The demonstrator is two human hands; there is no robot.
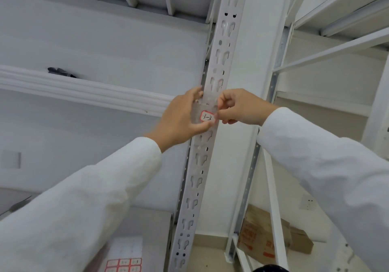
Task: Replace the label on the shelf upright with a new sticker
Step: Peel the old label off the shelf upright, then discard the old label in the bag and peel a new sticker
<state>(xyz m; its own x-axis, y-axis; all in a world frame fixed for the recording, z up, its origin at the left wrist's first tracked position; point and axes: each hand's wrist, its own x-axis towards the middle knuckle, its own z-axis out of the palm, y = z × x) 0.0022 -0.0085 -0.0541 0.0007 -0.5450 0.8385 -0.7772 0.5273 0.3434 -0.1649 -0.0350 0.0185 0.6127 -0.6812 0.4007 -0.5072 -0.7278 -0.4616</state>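
White metal fills your view: one slotted shelf upright (212,112) runs up the middle, pierced by paired keyhole slots along its whole length, with one label (207,117) stuck on its face about halfway up. The label is a small white rectangle with a red rounded border and "3-3" handwritten in dark ink.

You have two hands on it. Your left hand (182,118) wraps the upright's left edge, thumb pressed just below the label's lower edge. Your right hand (237,107) is closed narrow, fingertips (219,115) pinched at the label's right edge; whether that edge is lifted off the metal is hard to tell.

Both white sleeves (88,196) reach in from the bottom corners. At the bottom edge, left of the upright, one sheet of stickers (124,266) with red borders lies on a grey carton (155,223). To the right, brown cardboard boxes (271,236) sit on the floor beneath a second white rack (328,53). A white wall (105,40) stands behind.
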